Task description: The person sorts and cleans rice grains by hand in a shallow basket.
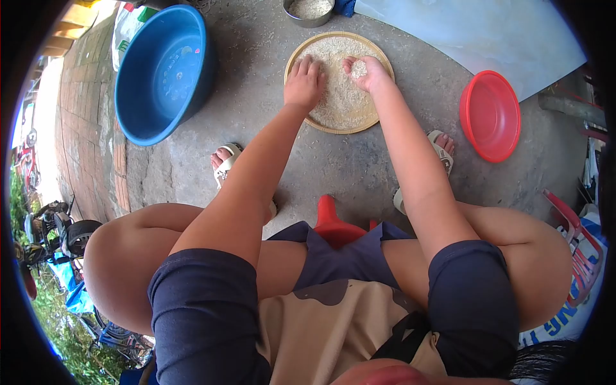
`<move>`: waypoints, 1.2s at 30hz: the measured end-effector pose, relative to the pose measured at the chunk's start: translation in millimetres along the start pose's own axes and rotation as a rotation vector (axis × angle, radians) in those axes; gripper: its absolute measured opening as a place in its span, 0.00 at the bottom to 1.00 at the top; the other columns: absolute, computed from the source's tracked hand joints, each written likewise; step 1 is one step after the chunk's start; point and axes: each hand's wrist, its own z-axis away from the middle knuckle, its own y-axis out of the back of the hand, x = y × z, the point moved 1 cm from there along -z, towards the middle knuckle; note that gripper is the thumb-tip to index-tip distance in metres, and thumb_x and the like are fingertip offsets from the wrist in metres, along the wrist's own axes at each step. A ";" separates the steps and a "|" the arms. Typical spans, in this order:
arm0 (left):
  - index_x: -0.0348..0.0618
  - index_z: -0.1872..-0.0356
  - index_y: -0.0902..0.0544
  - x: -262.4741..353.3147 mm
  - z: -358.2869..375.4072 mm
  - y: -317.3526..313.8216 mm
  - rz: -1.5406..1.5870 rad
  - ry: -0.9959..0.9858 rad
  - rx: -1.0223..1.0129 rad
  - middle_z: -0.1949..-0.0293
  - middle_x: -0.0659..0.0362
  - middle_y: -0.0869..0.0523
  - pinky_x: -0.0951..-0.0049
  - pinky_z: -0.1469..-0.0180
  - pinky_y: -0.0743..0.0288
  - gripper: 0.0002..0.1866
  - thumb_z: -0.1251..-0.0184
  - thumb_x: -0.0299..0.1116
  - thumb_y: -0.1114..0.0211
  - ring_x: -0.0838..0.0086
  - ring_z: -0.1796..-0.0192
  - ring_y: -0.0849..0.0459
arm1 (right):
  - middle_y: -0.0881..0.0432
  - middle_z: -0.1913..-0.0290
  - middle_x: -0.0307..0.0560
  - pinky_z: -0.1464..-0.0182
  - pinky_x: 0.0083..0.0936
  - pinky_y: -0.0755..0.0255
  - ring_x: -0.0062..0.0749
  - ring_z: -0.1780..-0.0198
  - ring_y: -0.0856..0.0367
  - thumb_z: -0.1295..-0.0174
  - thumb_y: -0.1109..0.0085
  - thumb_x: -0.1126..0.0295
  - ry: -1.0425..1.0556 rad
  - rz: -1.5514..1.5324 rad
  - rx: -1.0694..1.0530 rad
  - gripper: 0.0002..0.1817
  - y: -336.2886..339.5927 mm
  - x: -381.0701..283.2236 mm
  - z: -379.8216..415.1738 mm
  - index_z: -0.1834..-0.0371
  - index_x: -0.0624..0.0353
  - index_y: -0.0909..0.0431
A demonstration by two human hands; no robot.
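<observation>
A round woven bamboo winnowing tray (340, 131) lies on the ground ahead of me, covered with pale grains that look like rice (343, 102). My left hand (306, 83) rests palm down on the grains at the tray's left side, its fingers stretched out. Over the right side of the tray, my right hand (371, 78) is turned palm up and cupped, with a small heap of rice in the palm. The fingers of that hand curl partly around the heap.
A large blue basin (160, 77) stands at the left and a red basin (491, 115) at the right. Beyond the tray is a metal bowl (309, 19) of grain. A pale sheet (487, 38) covers the ground at upper right. A red stool (330, 221) is beneath me.
</observation>
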 end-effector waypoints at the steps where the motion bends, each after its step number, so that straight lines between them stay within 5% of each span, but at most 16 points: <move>1: 0.50 0.41 0.28 -7.9 5.4 -1.7 0.003 0.003 0.000 0.35 0.52 0.31 0.61 0.33 0.40 0.20 0.32 0.41 0.47 0.56 0.34 0.34 | 0.23 0.61 0.62 0.58 0.34 0.20 0.46 0.59 0.21 0.31 0.64 0.72 0.000 0.003 0.002 0.15 -9.6 -3.3 3.9 0.57 0.75 0.31; 3: 0.52 0.36 0.32 -14.4 13.2 -4.5 -0.100 -0.107 -0.008 0.32 0.52 0.36 0.61 0.30 0.43 0.24 0.32 0.41 0.48 0.57 0.30 0.39 | 0.25 0.61 0.62 0.57 0.37 0.19 0.47 0.58 0.21 0.31 0.64 0.71 0.012 -0.261 0.072 0.15 -29.1 -9.2 8.5 0.56 0.77 0.33; 7: 0.52 0.33 0.37 -0.5 10.8 -13.1 -0.097 -0.013 -0.009 0.30 0.48 0.41 0.59 0.28 0.48 0.26 0.31 0.41 0.49 0.53 0.28 0.43 | 0.27 0.53 0.63 0.49 0.50 0.23 0.54 0.51 0.24 0.31 0.62 0.66 0.031 -0.368 -0.202 0.20 -96.5 -36.2 11.6 0.47 0.76 0.36; 10: 0.51 0.33 0.37 6.8 8.2 -15.1 -0.090 0.019 0.002 0.30 0.46 0.42 0.57 0.28 0.50 0.26 0.31 0.41 0.49 0.52 0.27 0.45 | 0.31 0.42 0.64 0.40 0.55 0.34 0.58 0.41 0.31 0.32 0.58 0.58 0.123 0.056 -0.050 0.28 -149.7 -29.7 65.1 0.39 0.73 0.40; 12: 0.52 0.33 0.37 7.1 7.6 -16.3 -0.078 0.022 0.005 0.30 0.46 0.42 0.56 0.28 0.50 0.26 0.31 0.41 0.49 0.52 0.27 0.46 | 0.37 0.34 0.66 0.32 0.57 0.49 0.56 0.30 0.44 0.37 0.48 0.52 0.684 0.384 0.409 0.36 -162.3 -7.1 103.1 0.35 0.69 0.39; 15: 0.52 0.33 0.36 3.7 8.3 -13.0 -0.062 0.017 -0.005 0.30 0.46 0.42 0.56 0.28 0.51 0.26 0.31 0.41 0.49 0.53 0.27 0.47 | 0.37 0.36 0.66 0.34 0.48 0.44 0.60 0.34 0.41 0.37 0.49 0.56 0.990 0.940 0.432 0.32 -61.1 -7.0 12.4 0.38 0.70 0.37; 19: 0.54 0.33 0.36 -3.9 11.1 -10.9 -0.049 -0.005 -0.041 0.30 0.48 0.41 0.60 0.28 0.49 0.25 0.30 0.42 0.50 0.54 0.27 0.45 | 0.35 0.37 0.61 0.34 0.46 0.44 0.55 0.34 0.40 0.40 0.46 0.60 1.394 1.533 0.462 0.27 5.0 36.4 26.8 0.40 0.64 0.32; 21: 0.55 0.33 0.36 -8.2 12.7 -8.3 -0.055 -0.071 -0.049 0.30 0.49 0.40 0.61 0.28 0.47 0.24 0.30 0.41 0.50 0.55 0.28 0.43 | 0.33 0.38 0.55 0.35 0.46 0.43 0.52 0.36 0.38 0.40 0.46 0.61 1.506 1.749 0.195 0.24 28.3 45.6 35.2 0.42 0.60 0.30; 29: 0.48 0.42 0.25 3.3 17.4 -4.0 0.091 0.026 0.019 0.36 0.51 0.29 0.62 0.34 0.37 0.18 0.30 0.39 0.50 0.56 0.34 0.33 | 0.26 0.53 0.47 0.46 0.37 0.33 0.44 0.47 0.28 0.40 0.45 0.67 1.322 1.806 0.055 0.11 39.1 55.6 46.4 0.56 0.57 0.23; 31: 0.43 0.52 0.19 9.7 17.1 0.1 0.387 0.164 0.032 0.44 0.50 0.22 0.62 0.38 0.33 0.15 0.31 0.38 0.50 0.55 0.40 0.26 | 0.24 0.56 0.47 0.49 0.36 0.31 0.43 0.50 0.26 0.41 0.44 0.69 1.282 1.756 0.050 0.08 32.1 56.8 49.4 0.60 0.57 0.22; 33: 0.41 0.55 0.18 19.6 16.9 5.0 0.359 0.133 0.196 0.52 0.49 0.18 0.60 0.44 0.28 0.15 0.32 0.37 0.49 0.52 0.50 0.21 | 0.22 0.61 0.50 0.54 0.36 0.28 0.44 0.57 0.22 0.41 0.44 0.71 1.209 1.601 0.162 0.06 24.8 57.9 51.6 0.64 0.59 0.21; 35: 0.36 0.56 0.19 25.6 16.0 12.9 0.562 0.480 0.012 0.58 0.49 0.15 0.61 0.49 0.24 0.15 0.31 0.35 0.50 0.54 0.57 0.17 | 0.22 0.63 0.49 0.58 0.34 0.27 0.41 0.62 0.21 0.41 0.44 0.73 1.247 1.440 0.085 0.05 11.6 63.4 52.3 0.65 0.60 0.21; 36: 0.36 0.56 0.19 25.6 14.1 13.2 0.560 0.477 0.016 0.58 0.49 0.15 0.61 0.49 0.24 0.15 0.31 0.35 0.50 0.54 0.57 0.17 | 0.21 0.66 0.48 0.62 0.32 0.25 0.39 0.67 0.20 0.41 0.44 0.74 1.273 1.282 0.010 0.04 4.5 67.2 53.4 0.65 0.61 0.21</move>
